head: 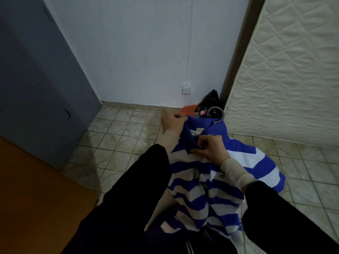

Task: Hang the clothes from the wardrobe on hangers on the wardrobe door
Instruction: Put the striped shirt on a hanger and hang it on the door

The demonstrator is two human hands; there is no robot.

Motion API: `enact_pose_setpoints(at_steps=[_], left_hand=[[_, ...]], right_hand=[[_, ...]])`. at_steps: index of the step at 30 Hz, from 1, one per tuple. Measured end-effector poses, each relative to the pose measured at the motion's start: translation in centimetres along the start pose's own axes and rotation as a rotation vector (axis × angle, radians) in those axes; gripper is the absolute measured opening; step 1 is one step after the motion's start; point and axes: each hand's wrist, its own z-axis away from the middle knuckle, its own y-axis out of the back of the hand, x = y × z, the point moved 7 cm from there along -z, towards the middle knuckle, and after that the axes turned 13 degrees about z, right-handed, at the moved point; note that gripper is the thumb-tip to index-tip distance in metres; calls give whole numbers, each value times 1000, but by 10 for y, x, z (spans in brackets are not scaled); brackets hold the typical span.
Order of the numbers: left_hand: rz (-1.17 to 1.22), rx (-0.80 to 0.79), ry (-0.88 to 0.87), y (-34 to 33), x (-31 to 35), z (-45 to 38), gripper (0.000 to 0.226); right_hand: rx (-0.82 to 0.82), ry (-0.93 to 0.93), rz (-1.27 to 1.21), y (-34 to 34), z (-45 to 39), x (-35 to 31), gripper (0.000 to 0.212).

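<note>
Item: blue-and-white striped knitted polo shirt with a solid blue collar (201, 182). It is hanging in mid-air at frame centre, front facing the wearer of the camera, its body trailing toward 6 o'clock and one sleeve spreading toward 4 o'clock above the floor.

Left hand (172, 121): pinching the blue collar's edge at the shirt's 11 o'clock corner, fingers curled over the fabric and holding it up.

Right hand (211, 146): grasping the collar and placket at the neck opening, fingers closing on the fold near the shirt's 12 o'clock.

Hanger: a curved lilac-grey hook (219, 113) is showing just beyond the collar at 1 o'clock; whether it is a hanger already inside the shirt, I cannot tell.

Progress, as judged: the shirt is out of the wardrobe and the neckline is being arranged. Hanging on the door is not yet done; no garment is showing on any door here.

Surroundings: beige patterned tiled floor (128, 136) lying underneath; orange-brown wooden panel (36, 198) at 8 o'clock, possibly the wardrobe; grey door (42, 79) at 10 o'clock; white wall socket (186, 90) at 12 o'clock; black shiny bag (211, 99) at 1 o'clock; cream quilted mattress (286, 76) leaning upright at 2 o'clock.
</note>
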Motion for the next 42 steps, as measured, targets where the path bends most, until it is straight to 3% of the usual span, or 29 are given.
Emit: enact_pose_setpoints(at_steps=[4,9,12,15,20,27,31,37,42], left_hand=[[-54,-25,-46,-2,0,2,9],[-103,-114,-156,-10,-5,17,16],[-221,-204,-265,-18,-14,27,20],[-320,-177,-354,-21,-14,36,20],[-384,-181,-374,-26,-9,44,19],[-440,-179,-452,-33,-1,53,29],[-342,-308,-484,-54,7,64,28],[-251,-432,-519,-83,16,77,30],[-447,-452,-698,-100,16,84,30]], right_hand=[[-43,55,-49,2,-1,-2,26],[145,10,-129,22,8,7,16],[216,-64,5,28,13,16,23],[194,-146,141,27,18,20,37],[150,-164,316,26,19,14,46],[231,-269,83,44,37,23,26],[235,-348,11,44,48,38,20],[259,-338,-306,45,59,47,6],[290,-510,-459,46,69,64,34]])
